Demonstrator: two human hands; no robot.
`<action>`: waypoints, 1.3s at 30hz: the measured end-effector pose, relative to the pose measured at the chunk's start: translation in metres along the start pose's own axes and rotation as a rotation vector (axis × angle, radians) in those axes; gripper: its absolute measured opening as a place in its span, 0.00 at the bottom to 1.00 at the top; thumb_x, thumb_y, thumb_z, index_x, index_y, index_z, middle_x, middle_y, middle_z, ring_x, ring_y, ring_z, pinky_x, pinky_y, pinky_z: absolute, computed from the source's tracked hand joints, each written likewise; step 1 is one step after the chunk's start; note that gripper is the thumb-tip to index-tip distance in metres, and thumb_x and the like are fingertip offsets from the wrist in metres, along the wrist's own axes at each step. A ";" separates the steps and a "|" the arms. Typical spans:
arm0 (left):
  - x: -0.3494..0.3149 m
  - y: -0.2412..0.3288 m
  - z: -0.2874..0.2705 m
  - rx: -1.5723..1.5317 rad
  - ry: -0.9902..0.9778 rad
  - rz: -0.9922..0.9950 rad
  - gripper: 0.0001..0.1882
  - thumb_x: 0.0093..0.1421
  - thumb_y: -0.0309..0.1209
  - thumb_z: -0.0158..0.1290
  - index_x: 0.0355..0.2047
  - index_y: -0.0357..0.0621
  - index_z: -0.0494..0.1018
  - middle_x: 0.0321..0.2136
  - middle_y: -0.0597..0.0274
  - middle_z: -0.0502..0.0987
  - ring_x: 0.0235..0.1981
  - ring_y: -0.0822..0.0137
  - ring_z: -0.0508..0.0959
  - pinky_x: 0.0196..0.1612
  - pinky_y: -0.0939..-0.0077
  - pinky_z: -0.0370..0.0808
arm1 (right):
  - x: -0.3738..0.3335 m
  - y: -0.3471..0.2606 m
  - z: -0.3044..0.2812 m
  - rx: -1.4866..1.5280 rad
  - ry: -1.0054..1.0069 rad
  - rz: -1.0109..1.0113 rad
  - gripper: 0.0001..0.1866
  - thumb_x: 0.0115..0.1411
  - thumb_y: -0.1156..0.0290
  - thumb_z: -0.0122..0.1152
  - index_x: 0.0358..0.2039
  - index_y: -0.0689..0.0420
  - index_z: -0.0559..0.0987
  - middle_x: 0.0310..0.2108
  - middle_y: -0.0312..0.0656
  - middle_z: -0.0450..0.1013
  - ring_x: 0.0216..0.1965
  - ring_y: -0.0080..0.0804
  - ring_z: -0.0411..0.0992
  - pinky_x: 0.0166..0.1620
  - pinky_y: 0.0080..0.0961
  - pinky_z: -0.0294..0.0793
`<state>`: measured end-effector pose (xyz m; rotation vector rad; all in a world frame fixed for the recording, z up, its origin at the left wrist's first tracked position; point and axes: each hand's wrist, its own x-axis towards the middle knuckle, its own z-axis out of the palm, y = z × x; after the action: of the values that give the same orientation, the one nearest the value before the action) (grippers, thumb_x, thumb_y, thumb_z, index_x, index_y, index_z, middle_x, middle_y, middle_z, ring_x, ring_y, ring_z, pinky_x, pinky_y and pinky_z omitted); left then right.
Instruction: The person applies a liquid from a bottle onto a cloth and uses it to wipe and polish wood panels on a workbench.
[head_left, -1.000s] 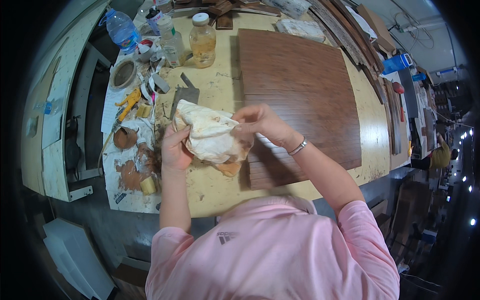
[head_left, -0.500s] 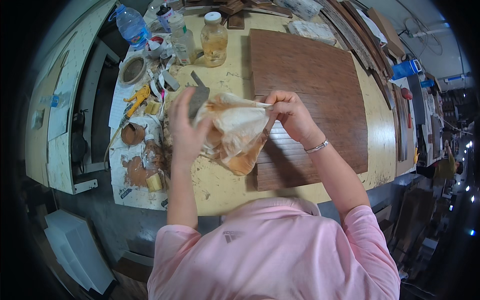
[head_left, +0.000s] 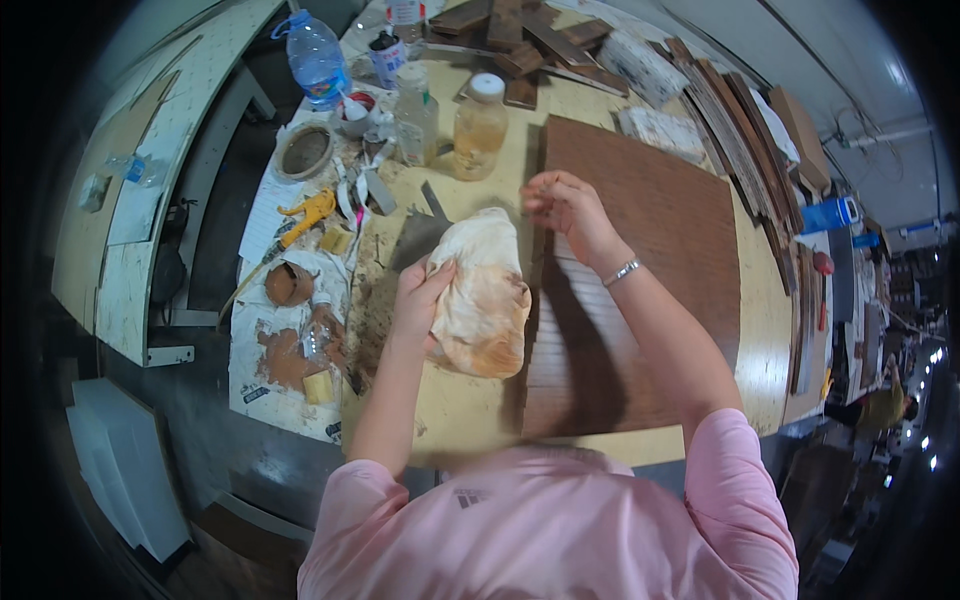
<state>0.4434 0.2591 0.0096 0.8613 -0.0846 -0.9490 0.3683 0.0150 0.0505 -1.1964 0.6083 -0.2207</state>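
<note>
Pale yellow wooden worktable (head_left: 765,350), with a crumpled off-white cloth stained orange-brown (head_left: 485,300) over its middle.
Gripping the cloth by its left edge, the left hand (head_left: 418,302) has its thumb pressed on top; the right hand (head_left: 568,210) hangs apart from it, farther and to the right, fingers half-curled, and whether they pinch anything cannot be told. Just right of the cloth lies a dark brown grooved wooden panel (head_left: 655,250); on the far side stands a clear jar with a white lid (head_left: 480,140), and to the left lie a yellow trigger-handled tool (head_left: 308,213) and a brown-smeared round cup (head_left: 288,285).
</note>
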 end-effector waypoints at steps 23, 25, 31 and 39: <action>0.039 -0.017 -0.001 -0.269 0.163 0.073 0.34 0.59 0.15 0.48 0.67 0.41 0.58 0.54 0.52 0.73 0.50 0.59 0.79 0.52 0.63 0.79 | 0.058 -0.044 0.090 -1.939 -0.422 -0.976 0.07 0.44 0.69 0.64 0.25 0.56 0.81 0.30 0.41 0.75 0.40 0.41 0.73 0.49 0.35 0.72; 0.036 -0.017 0.004 -0.261 0.171 0.056 0.34 0.59 0.15 0.48 0.67 0.41 0.58 0.54 0.52 0.73 0.50 0.59 0.79 0.52 0.63 0.78 | 0.053 -0.040 0.086 -2.064 -0.484 -0.934 0.07 0.44 0.68 0.64 0.24 0.57 0.81 0.30 0.41 0.76 0.41 0.40 0.73 0.49 0.36 0.71; 0.028 -0.009 0.016 -0.293 0.116 0.037 0.33 0.58 0.16 0.49 0.66 0.40 0.59 0.56 0.53 0.73 0.52 0.59 0.77 0.55 0.65 0.76 | 0.035 -0.038 0.082 -2.319 -0.620 -0.782 0.07 0.46 0.65 0.64 0.25 0.53 0.83 0.29 0.40 0.78 0.40 0.37 0.73 0.48 0.34 0.70; 0.027 -0.012 0.014 -0.285 0.081 0.026 0.32 0.59 0.16 0.47 0.66 0.38 0.60 0.57 0.52 0.72 0.54 0.58 0.76 0.57 0.65 0.75 | 0.040 -0.040 0.078 -2.369 -0.546 -0.634 0.06 0.50 0.64 0.61 0.21 0.48 0.83 0.27 0.37 0.78 0.37 0.36 0.75 0.42 0.33 0.70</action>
<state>0.4460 0.2270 0.0024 0.6327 0.1067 -0.8763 0.4500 0.0438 0.0919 -3.5220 -0.4223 0.5456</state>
